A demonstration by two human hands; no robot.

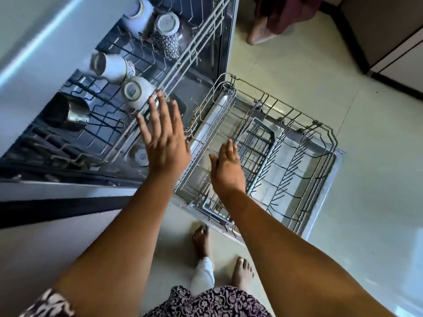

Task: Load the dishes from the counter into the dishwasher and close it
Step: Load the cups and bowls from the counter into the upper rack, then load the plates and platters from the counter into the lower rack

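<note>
Four ceramic cups point(109, 67) in upper rack point(194, 42); one base stamp point(132, 92) illegible.

Nothing legible shows here. A dark maker's stamp stands on the upturned base of the white cup point(134, 92) at the near front edge of the upper rack point(191, 45), but its characters are too blurred to read. A fainter round mark sits on the base of the patterned mug point(167, 28) further back in the same rack, and it is also illegible.
</note>
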